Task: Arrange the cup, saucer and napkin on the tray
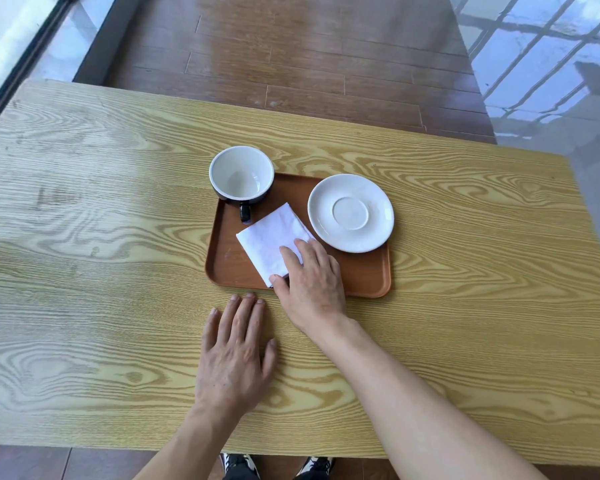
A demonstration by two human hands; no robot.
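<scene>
- The left hand (234,355) lies flat on the wooden surface (84,271) at about 6 o'clock from the tray (364,282), palm down, fingers spread loosely and holding nothing, their tips just short of the tray's near rim.
- The right hand (310,282) reaches over that near rim; its fingers (290,256) rest on the napkin (271,237), with the thumb at the napkin's near corner. Whether they pinch the edge or only press it down, I cannot tell.
- The napkin lies folded inside the tray near its middle, turned like a diamond: its long axis runs roughly from 5 o'clock to 11 o'clock, one corner pointing toward the cup's handle.
- The step in hand appears to be setting or squaring the napkin. The next move probably calls for a light slide or turn so its edges run with the tray's sides.
- The saucer (350,213) sits at 2 o'clock from the napkin, empty, overhanging the tray's right rim.
- The cup (241,174) stands upright at 11 o'clock on the far left corner, handle pointing to 6 o'clock; it likely belongs on the saucer.
</scene>
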